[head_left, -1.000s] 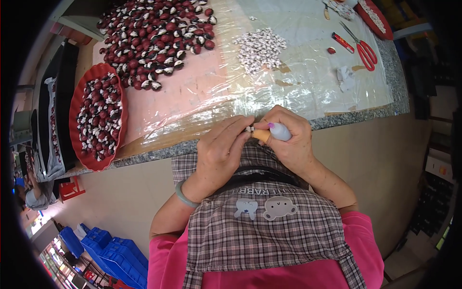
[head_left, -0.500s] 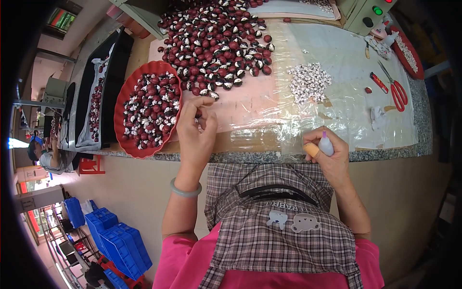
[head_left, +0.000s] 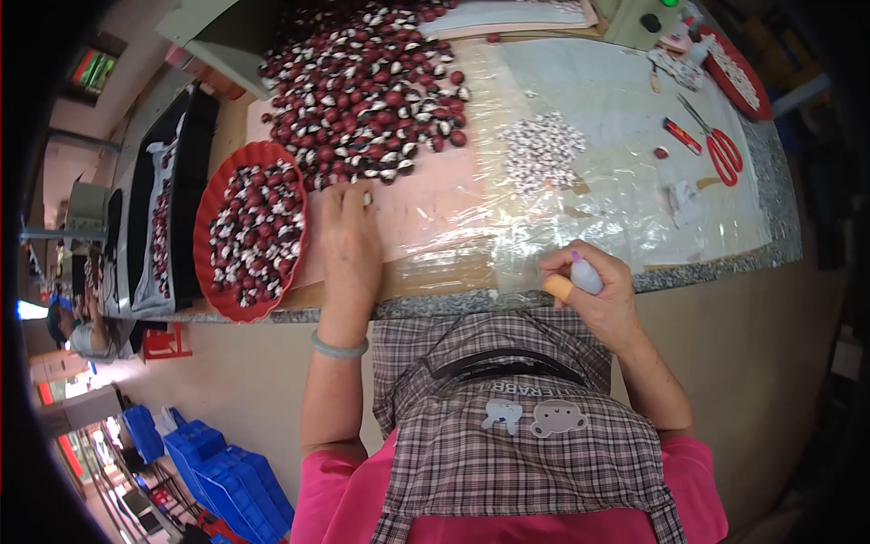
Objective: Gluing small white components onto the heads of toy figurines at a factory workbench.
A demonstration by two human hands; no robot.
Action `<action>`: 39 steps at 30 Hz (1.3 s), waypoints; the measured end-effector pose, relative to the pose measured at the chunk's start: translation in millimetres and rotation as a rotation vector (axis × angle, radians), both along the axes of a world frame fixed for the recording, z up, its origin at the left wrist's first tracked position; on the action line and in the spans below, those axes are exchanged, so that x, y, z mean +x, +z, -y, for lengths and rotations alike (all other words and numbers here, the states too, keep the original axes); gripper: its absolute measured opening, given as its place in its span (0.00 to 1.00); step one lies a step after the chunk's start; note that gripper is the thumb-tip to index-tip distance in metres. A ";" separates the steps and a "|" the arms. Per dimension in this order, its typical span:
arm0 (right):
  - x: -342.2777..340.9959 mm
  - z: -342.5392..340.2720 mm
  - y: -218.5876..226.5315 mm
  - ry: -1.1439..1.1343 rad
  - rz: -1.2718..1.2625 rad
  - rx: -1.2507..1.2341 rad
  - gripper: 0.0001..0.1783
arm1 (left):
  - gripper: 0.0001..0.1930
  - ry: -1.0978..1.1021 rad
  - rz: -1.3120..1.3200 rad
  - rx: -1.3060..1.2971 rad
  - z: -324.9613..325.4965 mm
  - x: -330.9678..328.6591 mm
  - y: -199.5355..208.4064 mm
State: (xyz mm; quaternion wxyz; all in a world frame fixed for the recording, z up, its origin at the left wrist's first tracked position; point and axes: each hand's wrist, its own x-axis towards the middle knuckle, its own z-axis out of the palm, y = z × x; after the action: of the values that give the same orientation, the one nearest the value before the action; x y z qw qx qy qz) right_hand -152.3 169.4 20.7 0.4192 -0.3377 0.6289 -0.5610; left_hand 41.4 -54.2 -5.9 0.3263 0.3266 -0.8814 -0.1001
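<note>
My left hand [head_left: 351,243], a pale bangle on its wrist, reaches to the near edge of a pile of dark red, black and white bead-like pieces [head_left: 362,109]. Its fingers are close together and bent down. A small whitish spot shows at the fingertips, but what they hold is hidden. To its left stands a red scalloped bowl [head_left: 201,263] full of red, black and white pieces. Near the table's front edge my right hand [head_left: 600,295] is wrapped round a small squeeze bottle [head_left: 586,276] with a purple tip. An orange cover sits on one finger.
Small white pieces [head_left: 542,150] lie heaped on plastic sheeting [head_left: 435,231]. Farther right are red-handled scissors [head_left: 723,156], a red lighter-like object [head_left: 681,135] and a red tray [head_left: 757,107]. A black tray [head_left: 192,172] stands at left; a machine with buttons [head_left: 639,23] is behind.
My left hand has turned from a raised, curled pose to fingers pointing down at the pile's edge. My right hand keeps its hold on the bottle. The whole view has shifted slightly.
</note>
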 end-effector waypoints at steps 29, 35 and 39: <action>-12.1 -8.6 9.7 -0.241 0.116 -0.261 0.27 | 0.16 -0.477 -0.658 1.761 -89.5 -27.9 28.5; -4.7 -7.4 18.0 -0.254 -0.140 -0.347 0.28 | 0.15 -0.486 -0.624 1.745 -91.7 -26.0 21.0; -4.0 -11.2 18.5 -0.223 -0.303 -0.366 0.28 | 0.13 -0.417 -0.632 1.717 -96.5 -30.2 28.5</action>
State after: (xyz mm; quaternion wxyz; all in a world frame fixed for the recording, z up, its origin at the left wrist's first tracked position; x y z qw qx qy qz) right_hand -156.3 180.7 39.3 0.1878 -0.4165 0.6058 -0.6513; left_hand 11.2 42.3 22.7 0.1732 0.2487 -0.4172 -0.8568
